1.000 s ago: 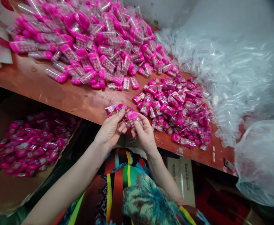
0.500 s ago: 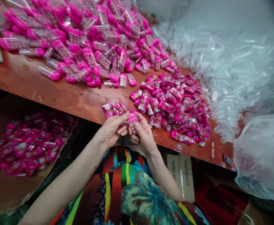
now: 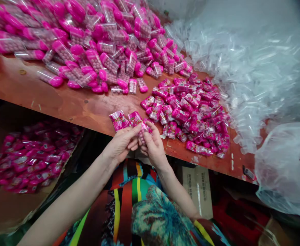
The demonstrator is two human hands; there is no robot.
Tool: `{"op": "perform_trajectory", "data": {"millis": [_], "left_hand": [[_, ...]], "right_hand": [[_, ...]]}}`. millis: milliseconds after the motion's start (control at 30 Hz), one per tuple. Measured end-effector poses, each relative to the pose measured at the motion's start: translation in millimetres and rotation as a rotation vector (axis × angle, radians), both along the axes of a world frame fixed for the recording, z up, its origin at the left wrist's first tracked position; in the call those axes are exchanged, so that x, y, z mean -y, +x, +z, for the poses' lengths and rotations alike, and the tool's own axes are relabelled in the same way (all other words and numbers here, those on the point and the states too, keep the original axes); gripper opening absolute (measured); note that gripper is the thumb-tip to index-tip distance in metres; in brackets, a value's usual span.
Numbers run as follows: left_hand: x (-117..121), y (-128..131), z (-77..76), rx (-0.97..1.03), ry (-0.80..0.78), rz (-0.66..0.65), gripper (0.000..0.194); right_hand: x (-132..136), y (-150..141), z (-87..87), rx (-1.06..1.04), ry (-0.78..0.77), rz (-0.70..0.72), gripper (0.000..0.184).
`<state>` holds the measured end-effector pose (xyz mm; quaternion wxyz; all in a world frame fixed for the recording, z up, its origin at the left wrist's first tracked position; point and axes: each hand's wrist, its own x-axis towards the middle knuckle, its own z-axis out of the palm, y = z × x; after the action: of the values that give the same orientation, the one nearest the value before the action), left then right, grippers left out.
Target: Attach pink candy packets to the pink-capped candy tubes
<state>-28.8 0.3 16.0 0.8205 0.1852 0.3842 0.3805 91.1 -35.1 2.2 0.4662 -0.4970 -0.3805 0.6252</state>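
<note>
Between my two hands is a small clear bottle of pink candy balls (image 3: 141, 139), partly covered by fingers. My left hand (image 3: 123, 141) pinches it from the left with thumb and fingers. From the right, my right hand (image 3: 153, 145) grips it, thumb across the front. Just beyond my fingertips, flat printed pink wrappers (image 3: 118, 120) lie at the table's front edge. A heap of printed pink packets (image 3: 188, 109) lies to the right of my hands. Farther back is a large pile of pink-capped bottles (image 3: 106, 61) filled with candy balls.
Clear empty plastic tubes (image 3: 239, 71) are heaped on the right of the reddish-brown table (image 3: 88, 109). A translucent plastic bag (image 3: 283, 164) hangs at the right edge. Below left, a cardboard box (image 3: 9, 212) holds many pink packets. Another carton (image 3: 197, 191) stands under the table.
My thumbs have drawn over the bottle, so less of it shows between my hands. The view has shifted slightly; the piles stay as they were.
</note>
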Motion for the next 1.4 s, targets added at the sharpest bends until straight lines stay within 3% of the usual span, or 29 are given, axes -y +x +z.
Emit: {"op": "perform_trajectory", "data": {"millis": [100, 167, 300, 500, 700, 1033, 1267, 1400], "left_hand": [[4.1, 1.9, 0.4, -0.041, -0.001, 0.008, 0.031], [4.3, 2.0, 1.5, -0.044, -0.012, 0.039, 0.030], [3.1, 0.3, 3.1, -0.029, 0.005, 0.045, 0.030], [7.4, 3.2, 0.9, -0.038, 0.050, -0.098, 0.033], [1.7, 3.3, 1.0, -0.075, 0.067, 0.046, 0.025], [9.4, 14.8, 1.0, -0.297, 0.173, 0.105, 0.028], [11.0, 16.5, -8.2, -0.358, 0.199, 0.088, 0.031], [8.7, 12.3, -7.0, -0.271, 0.159, 0.096, 0.031]], "right_hand": [[-0.1, 1.0, -1.6, 0.220, 0.155, -0.077, 0.049], [0.8, 4.9, -2.5, 0.298, 0.223, -0.057, 0.049], [2.2, 14.7, -2.6, 0.131, 0.147, 0.096, 0.048], [-1.4, 16.9, -6.8, -0.049, 0.079, 0.021, 0.040], [5.8, 9.8, -12.5, -0.079, 0.071, -0.001, 0.046], [5.1, 6.6, -28.6, -0.251, 0.020, 0.002, 0.043], [12.2, 2.4, -43.8, -0.224, 0.042, -0.034, 0.038], [-6.4, 12.2, -28.1, -0.056, 0.066, 0.004, 0.035]]}}
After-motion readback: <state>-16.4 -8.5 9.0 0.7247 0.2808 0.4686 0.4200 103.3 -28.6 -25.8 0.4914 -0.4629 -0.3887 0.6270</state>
